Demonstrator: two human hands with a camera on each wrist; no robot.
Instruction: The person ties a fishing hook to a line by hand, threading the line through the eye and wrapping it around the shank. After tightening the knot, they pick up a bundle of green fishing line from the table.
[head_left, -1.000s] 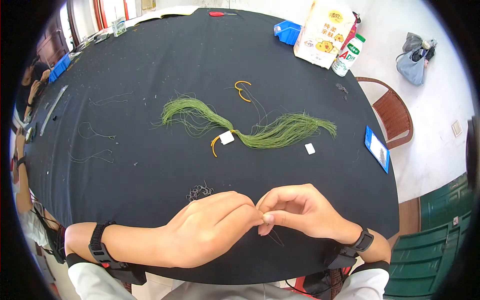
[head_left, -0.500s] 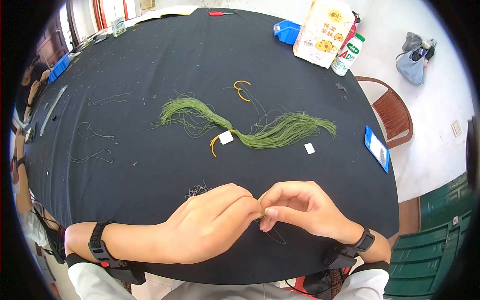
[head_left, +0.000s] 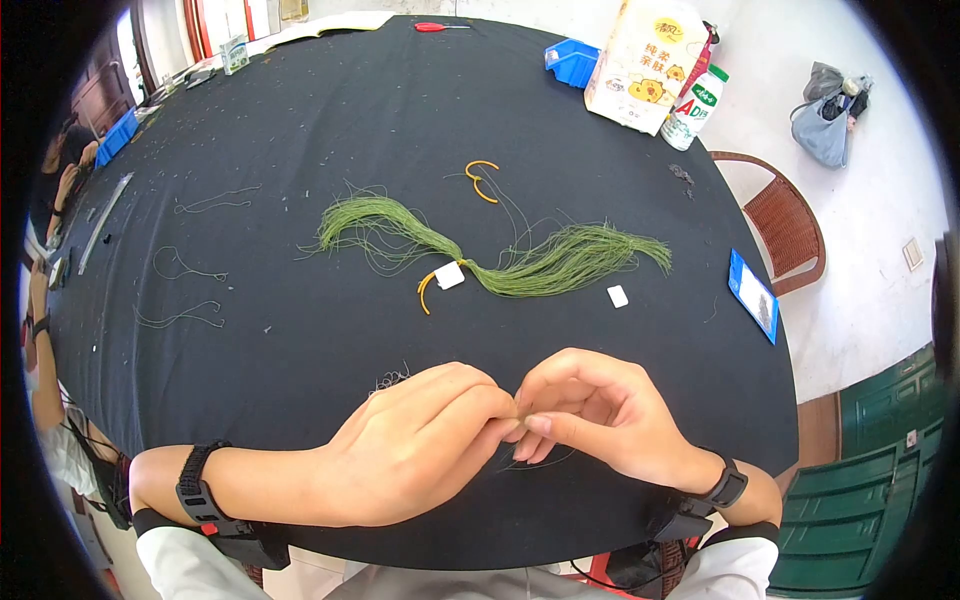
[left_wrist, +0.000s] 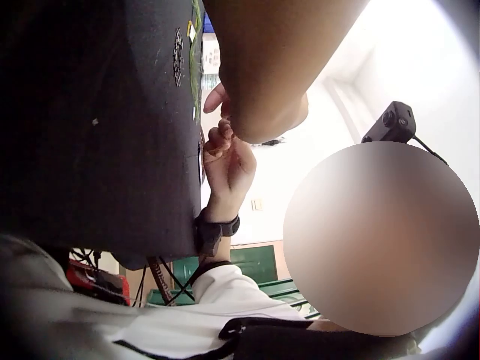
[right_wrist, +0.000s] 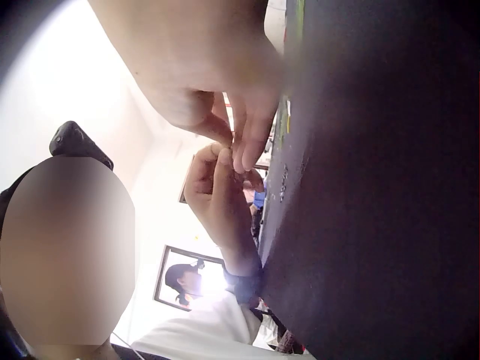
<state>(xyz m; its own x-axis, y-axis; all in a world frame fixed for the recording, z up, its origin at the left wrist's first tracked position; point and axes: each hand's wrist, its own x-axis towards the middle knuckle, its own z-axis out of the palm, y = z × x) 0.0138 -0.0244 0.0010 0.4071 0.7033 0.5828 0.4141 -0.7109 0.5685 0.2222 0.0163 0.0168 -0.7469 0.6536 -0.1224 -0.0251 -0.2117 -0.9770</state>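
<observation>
On the near side of the green bundle, the left hand and right hand are meeting at the fingertips, both pinching a thin thread that is trailing loosely. Two white squares are lying beside the bundle's near edge.

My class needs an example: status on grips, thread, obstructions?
Left grip, right grip: pinching close together. Thin thread trailing beneath. Green bundle beyond; nothing visibly blocking.
</observation>
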